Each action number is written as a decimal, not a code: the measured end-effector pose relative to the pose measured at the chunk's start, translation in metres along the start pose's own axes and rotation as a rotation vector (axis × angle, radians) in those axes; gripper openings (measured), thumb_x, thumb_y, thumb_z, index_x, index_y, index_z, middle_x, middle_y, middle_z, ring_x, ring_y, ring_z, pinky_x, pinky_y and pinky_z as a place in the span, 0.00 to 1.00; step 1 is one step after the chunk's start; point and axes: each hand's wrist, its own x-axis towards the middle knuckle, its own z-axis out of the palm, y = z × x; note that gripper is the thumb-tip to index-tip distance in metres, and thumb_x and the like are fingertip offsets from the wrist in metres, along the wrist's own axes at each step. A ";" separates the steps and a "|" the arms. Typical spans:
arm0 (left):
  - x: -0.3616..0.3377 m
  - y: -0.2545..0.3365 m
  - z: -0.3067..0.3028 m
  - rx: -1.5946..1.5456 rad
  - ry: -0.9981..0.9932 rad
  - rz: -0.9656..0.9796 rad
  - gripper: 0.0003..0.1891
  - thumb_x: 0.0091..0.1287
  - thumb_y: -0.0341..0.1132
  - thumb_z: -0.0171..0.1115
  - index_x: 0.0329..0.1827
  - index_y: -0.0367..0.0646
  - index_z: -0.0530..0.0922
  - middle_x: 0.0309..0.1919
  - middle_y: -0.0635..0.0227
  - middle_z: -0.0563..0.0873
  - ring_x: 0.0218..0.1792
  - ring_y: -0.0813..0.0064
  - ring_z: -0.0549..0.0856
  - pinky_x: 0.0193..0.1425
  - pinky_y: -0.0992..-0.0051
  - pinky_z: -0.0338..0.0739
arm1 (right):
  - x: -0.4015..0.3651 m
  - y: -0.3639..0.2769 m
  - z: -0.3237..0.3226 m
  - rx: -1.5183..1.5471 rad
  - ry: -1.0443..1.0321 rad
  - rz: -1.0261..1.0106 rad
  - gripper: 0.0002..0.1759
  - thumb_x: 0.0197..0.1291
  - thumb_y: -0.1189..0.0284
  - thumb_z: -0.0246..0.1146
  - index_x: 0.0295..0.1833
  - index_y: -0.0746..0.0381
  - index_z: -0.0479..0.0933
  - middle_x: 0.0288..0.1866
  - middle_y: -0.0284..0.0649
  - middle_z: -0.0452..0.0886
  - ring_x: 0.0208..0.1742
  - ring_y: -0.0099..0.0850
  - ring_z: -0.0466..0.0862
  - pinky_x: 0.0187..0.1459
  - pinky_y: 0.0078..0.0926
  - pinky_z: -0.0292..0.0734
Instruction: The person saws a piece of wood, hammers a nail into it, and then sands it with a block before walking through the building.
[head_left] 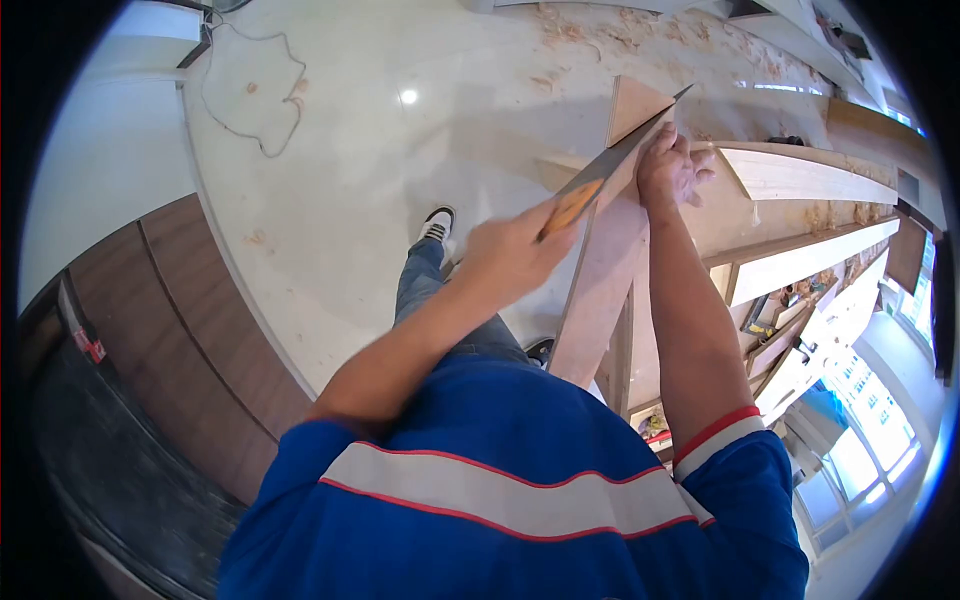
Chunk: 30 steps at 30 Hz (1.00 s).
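Observation:
My left hand is closed round the handle of a handsaw, which has an orange patch near the grip. The saw's blade slants up and right across a long wooden board. Beyond the blade, a pointed end of wood shows; whether it is still joined to the board cannot be made out. My right hand presses on the board close beside the blade, its fingers curled at the right edge. The board's near end runs down to my waist.
To the right stands a wooden workbench or frame with pale boards and tools in a recess. Wood shavings litter the floor at the top. A cable lies on the floor at upper left. A brown panelled cabinet stands at left.

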 end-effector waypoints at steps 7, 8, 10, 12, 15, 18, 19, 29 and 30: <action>-0.156 -0.015 -0.082 0.063 0.026 -0.039 0.32 0.73 0.52 0.67 0.71 0.37 0.80 0.41 0.49 0.92 0.39 0.54 0.94 0.45 0.62 0.87 | -0.004 -0.003 -0.004 0.024 0.005 0.006 0.36 0.78 0.41 0.42 0.74 0.47 0.80 0.91 0.63 0.43 0.89 0.70 0.41 0.75 0.90 0.40; -0.146 -0.016 -0.074 0.057 0.016 -0.076 0.30 0.73 0.52 0.67 0.71 0.39 0.81 0.39 0.50 0.92 0.38 0.54 0.93 0.43 0.61 0.87 | -0.004 -0.003 -0.003 0.028 0.011 0.003 0.36 0.78 0.41 0.42 0.74 0.48 0.80 0.91 0.64 0.43 0.89 0.70 0.41 0.75 0.90 0.40; -0.084 -0.014 -0.045 -0.012 -0.030 -0.126 0.26 0.75 0.50 0.65 0.69 0.42 0.83 0.38 0.52 0.92 0.38 0.55 0.93 0.42 0.61 0.86 | -0.006 -0.005 -0.006 0.026 0.002 0.002 0.36 0.78 0.40 0.42 0.74 0.47 0.80 0.91 0.63 0.43 0.89 0.71 0.41 0.74 0.90 0.41; 0.001 0.006 -0.015 -0.046 -0.086 -0.162 0.20 0.77 0.50 0.62 0.63 0.49 0.86 0.32 0.55 0.89 0.33 0.51 0.90 0.38 0.59 0.82 | -0.005 -0.002 -0.006 0.018 0.012 0.001 0.36 0.78 0.39 0.42 0.75 0.47 0.80 0.91 0.62 0.43 0.89 0.70 0.42 0.74 0.90 0.41; 0.081 0.016 0.028 0.041 0.005 0.044 0.20 0.77 0.51 0.61 0.57 0.46 0.86 0.34 0.53 0.90 0.35 0.46 0.89 0.38 0.57 0.83 | -0.001 -0.001 -0.002 0.011 0.018 -0.006 0.37 0.78 0.38 0.41 0.75 0.46 0.79 0.91 0.61 0.43 0.89 0.70 0.42 0.74 0.90 0.42; 0.059 0.010 0.026 0.031 0.052 0.044 0.19 0.76 0.50 0.63 0.56 0.45 0.86 0.35 0.53 0.90 0.36 0.46 0.89 0.38 0.57 0.83 | -0.004 -0.001 -0.003 0.013 0.003 -0.007 0.37 0.79 0.38 0.41 0.76 0.46 0.79 0.91 0.60 0.43 0.89 0.70 0.42 0.74 0.90 0.42; 0.038 -0.002 0.022 0.068 0.051 0.063 0.20 0.76 0.50 0.64 0.59 0.45 0.86 0.36 0.53 0.90 0.37 0.47 0.89 0.39 0.58 0.83 | -0.002 -0.001 -0.002 0.012 0.002 -0.012 0.37 0.79 0.39 0.41 0.76 0.46 0.79 0.91 0.60 0.42 0.89 0.70 0.41 0.74 0.90 0.42; -0.089 -0.032 -0.044 0.001 -0.008 0.002 0.26 0.75 0.43 0.66 0.69 0.33 0.80 0.42 0.45 0.91 0.40 0.56 0.94 0.43 0.66 0.86 | -0.003 -0.002 -0.001 0.002 0.006 0.009 0.37 0.78 0.39 0.41 0.76 0.48 0.78 0.91 0.62 0.42 0.89 0.69 0.40 0.75 0.90 0.41; -0.052 -0.028 -0.030 -0.027 -0.035 -0.011 0.25 0.76 0.44 0.65 0.68 0.36 0.81 0.38 0.47 0.90 0.37 0.54 0.93 0.40 0.64 0.84 | -0.002 -0.002 -0.002 0.001 0.004 0.006 0.37 0.78 0.39 0.41 0.76 0.47 0.78 0.91 0.61 0.42 0.89 0.69 0.40 0.75 0.90 0.41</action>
